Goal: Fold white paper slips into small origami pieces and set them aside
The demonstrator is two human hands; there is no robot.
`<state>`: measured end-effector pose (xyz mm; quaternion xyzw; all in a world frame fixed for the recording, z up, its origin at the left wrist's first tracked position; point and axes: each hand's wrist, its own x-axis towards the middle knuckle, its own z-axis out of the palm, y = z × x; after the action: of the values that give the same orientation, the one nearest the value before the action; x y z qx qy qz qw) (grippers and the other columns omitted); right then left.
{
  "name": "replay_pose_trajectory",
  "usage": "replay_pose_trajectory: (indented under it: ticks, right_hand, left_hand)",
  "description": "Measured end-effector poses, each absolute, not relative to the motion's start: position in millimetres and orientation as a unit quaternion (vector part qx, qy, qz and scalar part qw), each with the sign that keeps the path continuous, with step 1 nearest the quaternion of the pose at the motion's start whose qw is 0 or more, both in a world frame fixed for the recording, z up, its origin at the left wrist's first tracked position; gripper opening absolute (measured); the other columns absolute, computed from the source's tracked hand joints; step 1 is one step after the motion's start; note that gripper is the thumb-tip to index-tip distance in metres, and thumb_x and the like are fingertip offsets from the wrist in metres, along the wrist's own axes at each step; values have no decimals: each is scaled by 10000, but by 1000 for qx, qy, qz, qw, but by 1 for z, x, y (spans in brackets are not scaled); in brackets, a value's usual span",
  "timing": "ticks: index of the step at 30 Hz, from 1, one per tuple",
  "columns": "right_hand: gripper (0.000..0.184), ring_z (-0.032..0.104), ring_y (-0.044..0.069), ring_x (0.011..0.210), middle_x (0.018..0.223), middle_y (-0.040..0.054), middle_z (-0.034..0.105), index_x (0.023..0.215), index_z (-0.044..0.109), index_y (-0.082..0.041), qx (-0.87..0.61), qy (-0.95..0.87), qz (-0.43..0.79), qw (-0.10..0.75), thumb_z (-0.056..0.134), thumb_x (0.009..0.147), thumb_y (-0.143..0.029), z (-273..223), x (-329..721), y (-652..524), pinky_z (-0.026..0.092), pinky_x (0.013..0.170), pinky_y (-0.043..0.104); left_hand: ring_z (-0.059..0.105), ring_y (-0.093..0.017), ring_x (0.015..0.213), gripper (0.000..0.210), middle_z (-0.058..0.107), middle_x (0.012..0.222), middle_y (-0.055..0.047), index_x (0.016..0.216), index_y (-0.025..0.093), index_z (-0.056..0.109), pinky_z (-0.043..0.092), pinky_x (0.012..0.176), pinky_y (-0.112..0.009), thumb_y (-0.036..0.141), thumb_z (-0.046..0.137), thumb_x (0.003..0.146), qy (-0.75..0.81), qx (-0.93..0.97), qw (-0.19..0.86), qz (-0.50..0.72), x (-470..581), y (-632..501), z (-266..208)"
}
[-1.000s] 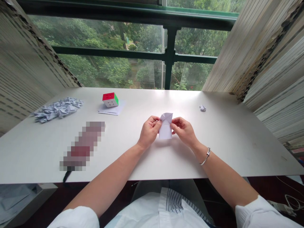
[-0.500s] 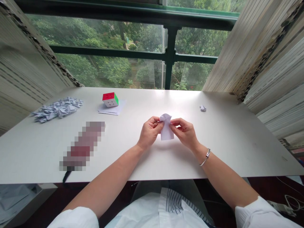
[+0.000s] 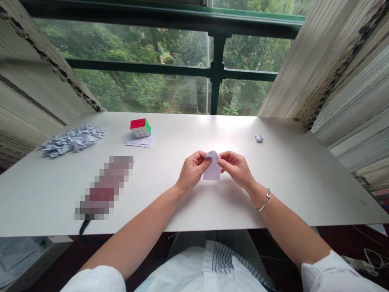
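Note:
A small folded piece of white paper (image 3: pixel 212 172) is held up over the middle of the white table (image 3: pixel 146 194). Its lower edge is straight, and its top narrows to a blunt peak. My left hand (image 3: pixel 193 167) pinches its left side, thumb on the near face. From the right, my right hand (image 3: pixel 236 167) grips the upper right edge between thumb and fingers. The fingertips behind the paper are hidden. A silver bracelet (image 3: pixel 267 199) circles my right wrist.
A pile of folded papers (image 3: pixel 73 141) lies at the far left. A puzzle cube (image 3: pixel 141 128) rests on white sheets (image 3: pixel 148 140). A pixelated object with a black strap (image 3: pixel 84 227) lies front left. One small folded paper (image 3: pixel 259 138) sits back right. Curtains (image 3: pixel 291 73) flank the window.
The top of the paper has come down from a higher, flared shape to a lower, blunt peak. Both hands keep hold of it and have hardly moved.

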<state>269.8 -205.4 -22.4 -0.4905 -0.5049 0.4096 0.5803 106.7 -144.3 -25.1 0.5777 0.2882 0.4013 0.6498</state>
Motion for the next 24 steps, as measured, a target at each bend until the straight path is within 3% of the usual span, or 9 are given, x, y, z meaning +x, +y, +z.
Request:
replay_pose_trajectory:
  ticks: [13,24]
  right_hand:
    - [248,572,112,628,682,-9,619,736,653,-167,-499,-442,509,544,750,691,-390,-15,275,-204,496,554,235]
    - [256,533,120,635,691,0,607,707,619,-173,-495,-411,545,537,728,696,-405,-9,275,-207,447,575,247]
  left_hand:
    - [570,-106,595,312,650,696,8,882,193,568,407,539,-208,436,730,774,280,611,639,373,106,-149,-21]
    - [630,-142,664,256,655,742,-16,803,162,628,542,621,-281,407,702,782,248,550,713,358,102,-146,-14]
